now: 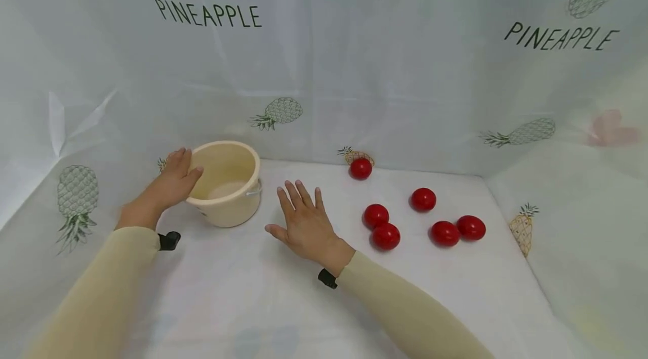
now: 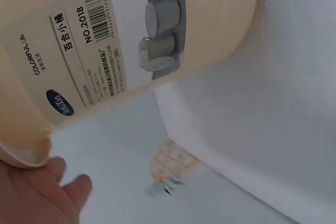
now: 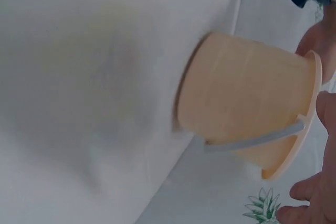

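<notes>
A cream plastic bucket [image 1: 230, 210] stands upright on the white-covered table, its grey handle [image 3: 257, 139] hanging down one side. My left hand [image 1: 174, 179] holds the bucket's left rim, thumb over the opening and fingers along the outside. In the left wrist view, the fingers [image 2: 77, 190] show just past the rim, beside the printed label [image 2: 68, 51]; the thumb is hidden there. My right hand [image 1: 306, 227] is over the table right of the bucket, palm down, fingers spread, holding nothing. Nearest to it are two touching red, glossy, egg-shaped things [image 1: 386, 236] [image 1: 376, 216].
More of the same red things lie farther right: a touching pair [image 1: 471, 228], a single one [image 1: 423, 200] and another [image 1: 361, 169] near the back wall. A pineapple-printed sheet [image 1: 395, 66] rises behind and at both sides of the table.
</notes>
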### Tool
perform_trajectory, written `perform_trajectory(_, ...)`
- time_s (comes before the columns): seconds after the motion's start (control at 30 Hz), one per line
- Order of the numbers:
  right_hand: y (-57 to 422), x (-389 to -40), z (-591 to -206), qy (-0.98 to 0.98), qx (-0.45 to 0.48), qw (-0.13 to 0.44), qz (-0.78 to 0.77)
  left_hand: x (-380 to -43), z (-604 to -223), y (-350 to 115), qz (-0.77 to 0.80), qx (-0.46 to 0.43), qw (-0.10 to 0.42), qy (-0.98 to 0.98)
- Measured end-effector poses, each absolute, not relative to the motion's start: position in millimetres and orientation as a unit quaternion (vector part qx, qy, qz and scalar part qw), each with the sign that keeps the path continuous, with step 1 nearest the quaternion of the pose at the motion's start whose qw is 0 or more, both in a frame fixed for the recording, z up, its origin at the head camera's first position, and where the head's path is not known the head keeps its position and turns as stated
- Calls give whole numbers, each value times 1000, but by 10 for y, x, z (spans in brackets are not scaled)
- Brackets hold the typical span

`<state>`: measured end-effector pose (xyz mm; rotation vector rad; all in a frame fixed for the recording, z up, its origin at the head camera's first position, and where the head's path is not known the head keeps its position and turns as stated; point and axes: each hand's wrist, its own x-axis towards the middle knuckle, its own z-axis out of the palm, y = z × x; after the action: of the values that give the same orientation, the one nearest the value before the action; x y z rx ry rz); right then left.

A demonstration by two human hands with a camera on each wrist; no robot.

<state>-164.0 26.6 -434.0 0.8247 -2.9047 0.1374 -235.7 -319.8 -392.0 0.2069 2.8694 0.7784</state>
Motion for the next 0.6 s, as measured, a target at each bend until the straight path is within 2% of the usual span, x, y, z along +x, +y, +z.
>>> perform_trajectory(0.23, 392, -1627, -4222, -959, 247, 94, 99, -2075, -3897, -2469, 243, 64, 70, 965)
perform_trajectory(0.37, 516, -1612, -4169, -960, 232, 105, 119, -1924, -3948, -2023, 237, 68, 38, 968)
perform_trajectory(0.6, 865, -1711, -4148, -966, 200, 79, 145, -1620, -3987, -1448, 217, 86, 1, 972)
